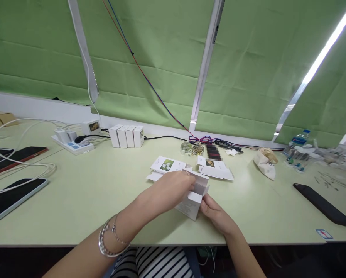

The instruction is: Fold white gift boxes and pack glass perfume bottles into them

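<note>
A small white paper box (190,206), tilted with its flaps raised at the open end, is between my two hands above the table. My left hand (173,189) reaches across with its fingers curled at the open end; the fingertips are partly hidden among the flaps. From the right, my right hand (215,212) grips the box's side between thumb and fingers. Just beyond lies a flattened white box with a flower picture (167,165), partly covered by my left hand. Another flattened white box with a golden picture (215,168) is to its right.
Several closed white boxes (126,136) stand near the back, right of a power strip (74,143). Two round clear items (186,147) sit by bundled wires (204,139). Phones (16,197) and white cables occupy the left; a cloth pouch (264,163) and black phone (323,202) lie right.
</note>
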Demonstrator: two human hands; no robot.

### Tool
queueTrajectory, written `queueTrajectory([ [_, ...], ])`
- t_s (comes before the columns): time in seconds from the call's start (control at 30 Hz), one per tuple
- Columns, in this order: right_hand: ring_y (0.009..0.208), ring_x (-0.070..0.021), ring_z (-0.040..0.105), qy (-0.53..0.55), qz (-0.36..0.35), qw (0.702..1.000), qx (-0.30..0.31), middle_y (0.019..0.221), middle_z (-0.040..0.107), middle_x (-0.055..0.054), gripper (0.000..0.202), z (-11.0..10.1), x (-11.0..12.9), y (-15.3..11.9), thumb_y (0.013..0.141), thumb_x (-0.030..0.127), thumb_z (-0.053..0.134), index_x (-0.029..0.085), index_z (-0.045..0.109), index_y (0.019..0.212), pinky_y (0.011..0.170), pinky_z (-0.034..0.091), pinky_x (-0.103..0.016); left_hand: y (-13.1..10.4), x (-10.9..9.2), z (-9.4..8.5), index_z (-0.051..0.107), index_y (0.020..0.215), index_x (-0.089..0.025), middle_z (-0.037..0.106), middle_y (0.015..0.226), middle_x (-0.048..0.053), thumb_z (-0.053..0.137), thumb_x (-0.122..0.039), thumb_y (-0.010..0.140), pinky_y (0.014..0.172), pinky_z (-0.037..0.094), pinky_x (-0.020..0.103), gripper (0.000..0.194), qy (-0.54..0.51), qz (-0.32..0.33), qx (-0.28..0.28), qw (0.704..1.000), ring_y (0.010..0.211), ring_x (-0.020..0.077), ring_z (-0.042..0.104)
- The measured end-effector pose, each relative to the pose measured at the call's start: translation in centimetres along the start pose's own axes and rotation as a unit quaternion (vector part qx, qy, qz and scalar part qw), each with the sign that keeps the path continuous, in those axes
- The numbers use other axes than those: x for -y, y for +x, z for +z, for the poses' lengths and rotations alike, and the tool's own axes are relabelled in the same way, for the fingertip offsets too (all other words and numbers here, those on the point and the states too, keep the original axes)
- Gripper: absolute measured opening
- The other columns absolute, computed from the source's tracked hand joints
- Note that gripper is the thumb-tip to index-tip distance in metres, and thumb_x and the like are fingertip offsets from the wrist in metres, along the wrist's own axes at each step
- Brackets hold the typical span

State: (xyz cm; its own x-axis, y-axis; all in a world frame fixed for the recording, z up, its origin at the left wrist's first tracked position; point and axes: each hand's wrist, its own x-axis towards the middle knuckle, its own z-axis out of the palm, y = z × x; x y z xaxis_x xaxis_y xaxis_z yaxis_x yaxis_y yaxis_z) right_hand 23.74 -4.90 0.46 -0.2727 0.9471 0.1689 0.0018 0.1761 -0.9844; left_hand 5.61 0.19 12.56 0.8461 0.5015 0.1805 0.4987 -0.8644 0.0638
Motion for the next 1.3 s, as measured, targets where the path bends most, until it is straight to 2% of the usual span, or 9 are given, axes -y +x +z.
queueTrajectory([
  [0.23, 0.127, -0.0225, 0.039, -0.023, -0.058, 0.997, -0.046, 0.137, 0.044, -0.009, 0.057, 0.8, 0.9, 0.4, 0.088, 0.056, 0.042, 0.022, 0.036, 0.133, 0.102, 0.034, -0.035, 0.4, -0.8, -0.7, 0.057, 0.065, -0.016, 0.062, 0.062, 0.004, 0.042, -0.007, 0.079, 0.043, 0.025, 0.024, 0.022, 0.015, -0.035, 0.009, 0.999, 0.052, 0.0167, 0.056],
  [0.37, 0.115, -0.0246, 0.049, -0.074, -0.134, 0.981, -0.117, 0.129, 0.048, -0.013, 0.069, 1.6, 0.2, 0.8, 0.079, 0.057, 0.058, 0.022, 0.029, 0.132, 0.094, 0.042, -0.036, 0.8, -1.3, -1.0, 0.058, 0.062, -0.016, 0.059, 0.057, 0.002, 0.044, -0.003, 0.072, 0.041, 0.025, 0.023, 0.022, 0.023, -0.041, 0.019, 0.999, 0.047, 0.0145, 0.052],
  [0.53, 0.098, -0.0188, 0.058, -0.160, -0.252, 0.915, -0.272, 0.119, 0.047, -0.013, 0.055, 2.4, -1.2, 1.3, 0.087, 0.035, 0.056, 0.026, 0.020, 0.127, 0.084, 0.049, -0.038, 1.2, -1.8, -1.1, 0.059, 0.061, -0.015, 0.060, 0.057, 0.005, 0.046, -0.009, 0.078, 0.040, 0.027, 0.025, 0.022, 0.063, -0.047, 0.004, 0.997, 0.045, 0.0158, 0.052],
  [0.67, 0.102, -0.0176, 0.055, -0.220, -0.353, 0.864, -0.285, 0.118, 0.044, -0.011, 0.032, 2.4, -1.7, 1.7, 0.088, 0.023, 0.052, 0.027, 0.026, 0.106, 0.077, 0.050, -0.036, 0.4, -1.4, -0.9, 0.059, 0.062, -0.015, 0.060, 0.058, 0.003, 0.043, -0.011, 0.083, 0.045, 0.035, 0.024, 0.027, 0.012, -0.052, -0.006, 0.999, 0.049, 0.0159, 0.055],
  [0.8, 0.101, -0.0175, 0.055, -0.245, -0.346, 0.866, -0.265, 0.121, 0.043, -0.012, 0.026, 2.2, -2.0, 1.8, 0.089, 0.018, 0.049, 0.027, 0.026, 0.096, 0.078, 0.049, -0.037, -2.0, -0.3, 0.5, 0.064, 0.084, -0.018, 0.067, 0.086, 0.003, 0.038, -0.022, 0.093, 0.070, 0.049, 0.028, 0.028, -0.140, -0.045, -0.127, 0.981, 0.079, 0.0170, 0.062],
  [0.9, 0.101, -0.0182, 0.055, -0.275, -0.349, 0.857, -0.260, 0.125, 0.042, -0.012, 0.025, 2.1, -2.0, 1.8, 0.088, 0.017, 0.049, 0.027, 0.027, 0.094, 0.076, 0.048, -0.037, -4.1, 0.3, 2.5, 0.060, 0.101, -0.022, 0.066, 0.100, 0.002, 0.036, -0.024, 0.095, 0.083, 0.047, 0.030, 0.026, -0.215, -0.094, -0.300, 0.924, 0.095, 0.0164, 0.059],
  [0.97, 0.107, -0.0207, 0.053, -0.302, -0.350, 0.847, -0.263, 0.127, 0.040, -0.012, 0.023, 2.0, -1.9, 1.8, 0.088, 0.018, 0.048, 0.027, 0.029, 0.096, 0.077, 0.048, -0.038, -5.2, 0.4, 4.0, 0.059, 0.100, -0.022, 0.065, 0.100, 0.003, 0.036, -0.022, 0.094, 0.085, 0.048, 0.031, 0.024, -0.225, -0.112, -0.369, 0.895, 0.097, 0.0169, 0.058],
  [1.1, 0.120, -0.0245, 0.045, -0.338, -0.350, 0.836, -0.253, 0.129, 0.039, -0.013, 0.027, 1.9, -1.6, 1.6, 0.088, 0.016, 0.047, 0.027, 0.032, 0.108, 0.080, 0.049, -0.041, -5.7, 0.2, 6.3, 0.058, 0.100, -0.023, 0.055, 0.114, 0.006, 0.039, -0.019, 0.092, 0.093, 0.045, 0.038, 0.021, -0.194, -0.098, -0.384, 0.897, 0.110, 0.0206, 0.051],
  [1.3, 0.115, -0.0239, 0.045, -0.364, -0.335, 0.832, -0.251, 0.123, 0.041, -0.011, 0.035, 2.0, -0.9, 1.5, 0.087, 0.013, 0.047, 0.027, 0.036, 0.117, 0.080, 0.050, -0.039, -4.6, 0.4, 7.2, 0.057, 0.105, -0.024, 0.034, 0.132, 0.009, 0.039, -0.021, 0.093, 0.098, 0.042, 0.046, 0.022, -0.150, -0.112, -0.361, 0.914, 0.126, 0.0263, 0.035],
])
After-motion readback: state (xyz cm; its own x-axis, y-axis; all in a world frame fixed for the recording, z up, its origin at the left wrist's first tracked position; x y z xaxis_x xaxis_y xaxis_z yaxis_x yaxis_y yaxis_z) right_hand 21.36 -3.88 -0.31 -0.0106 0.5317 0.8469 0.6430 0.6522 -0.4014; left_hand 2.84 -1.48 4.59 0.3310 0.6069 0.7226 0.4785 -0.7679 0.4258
